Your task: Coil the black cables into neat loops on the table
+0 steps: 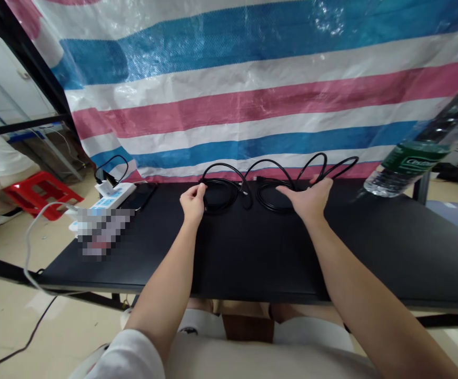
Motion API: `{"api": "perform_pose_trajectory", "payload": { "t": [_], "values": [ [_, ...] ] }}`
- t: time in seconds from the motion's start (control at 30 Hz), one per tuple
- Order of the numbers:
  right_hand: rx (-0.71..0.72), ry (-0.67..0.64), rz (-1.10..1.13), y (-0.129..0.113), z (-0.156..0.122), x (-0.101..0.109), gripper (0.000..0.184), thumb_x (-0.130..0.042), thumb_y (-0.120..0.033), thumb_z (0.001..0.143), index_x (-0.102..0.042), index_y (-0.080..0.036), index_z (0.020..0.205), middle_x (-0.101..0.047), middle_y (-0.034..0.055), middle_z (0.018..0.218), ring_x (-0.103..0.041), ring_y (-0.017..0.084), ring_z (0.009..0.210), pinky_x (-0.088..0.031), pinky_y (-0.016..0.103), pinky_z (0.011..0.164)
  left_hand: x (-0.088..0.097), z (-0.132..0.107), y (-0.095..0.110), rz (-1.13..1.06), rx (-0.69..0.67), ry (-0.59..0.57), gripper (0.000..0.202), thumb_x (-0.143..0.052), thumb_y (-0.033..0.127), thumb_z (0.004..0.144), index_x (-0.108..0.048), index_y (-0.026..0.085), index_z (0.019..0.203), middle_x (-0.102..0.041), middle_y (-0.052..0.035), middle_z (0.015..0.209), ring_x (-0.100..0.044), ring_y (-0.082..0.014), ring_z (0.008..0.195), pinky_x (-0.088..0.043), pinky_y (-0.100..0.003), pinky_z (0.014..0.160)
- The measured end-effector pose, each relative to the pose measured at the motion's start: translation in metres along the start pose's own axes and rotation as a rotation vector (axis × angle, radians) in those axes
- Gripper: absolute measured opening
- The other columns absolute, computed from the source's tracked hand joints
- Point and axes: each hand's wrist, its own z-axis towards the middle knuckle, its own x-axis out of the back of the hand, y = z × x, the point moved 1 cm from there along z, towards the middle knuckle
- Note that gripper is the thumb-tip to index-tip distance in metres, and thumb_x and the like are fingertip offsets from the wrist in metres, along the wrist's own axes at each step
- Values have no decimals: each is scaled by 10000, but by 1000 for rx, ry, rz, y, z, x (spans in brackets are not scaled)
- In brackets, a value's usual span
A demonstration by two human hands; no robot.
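Apparently a matter of handling coiled cable: work without hurry on the left cable coil (229,202) and the right cable coil (268,206), both on the black tabletop (252,252), just before the striped sheet (229,63). Hold the turns lightly, avoid any sharp bend, and lay the raised loops (325,160) down along the round shape, one after another. Prevent crossing of the two coils, and guide carefully the loose plug (246,193) between them.

At the left hand (193,202), thumb and fingers together, seemingly pinched on the left rim of the left cable coil. At the right hand (310,197), thumb spread widely from the partly hidden fingers, near the raised loops; cannot tell any firm grip there.
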Motion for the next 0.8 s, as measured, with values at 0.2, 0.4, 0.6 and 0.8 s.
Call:
{"api": "perform_pose_trajectory", "payload": {
  "t": [0.2,0.4,0.6,0.8],
  "values": [
    [-257,42,193,-6,5,5,367,-610,-557,743,-396,-262,701,-484,-17,564,-571,211,596,-490,362,571,-1,-1,1,-24,79,-8,264,-647,408,687,-659,171,571,-529,21,485,-519,-124,505,-415,-246,510],
    [-393,-58,539,-12,5,-3,536,-406,-759,771,-308,-267,580,-277,-84,413,-317,104,354,-255,240,330,0,-1,-2,87,161,-29,272,-619,413,710,-614,188,556,-437,45,430,-456,-120,427,-355,-249,450],
    [-161,-70,359,-26,-12,-9,521,-706,-646,579,-374,-246,610,-438,-63,547,-462,119,528,-456,292,547,-8,-10,4,142,101,-66,270,-618,325,727,-548,197,500,-439,48,437,-451,-116,477,-363,-249,523],
    [119,-198,164,-45,-43,-15,640,-853,-479,327,-429,-250,748,-552,3,800,-569,233,828,-483,403,791,-16,-22,13,171,68,-136,268,-602,290,753,-524,198,514,-437,54,458,-428,-111,503,-342,-242,550]
  ]
}}
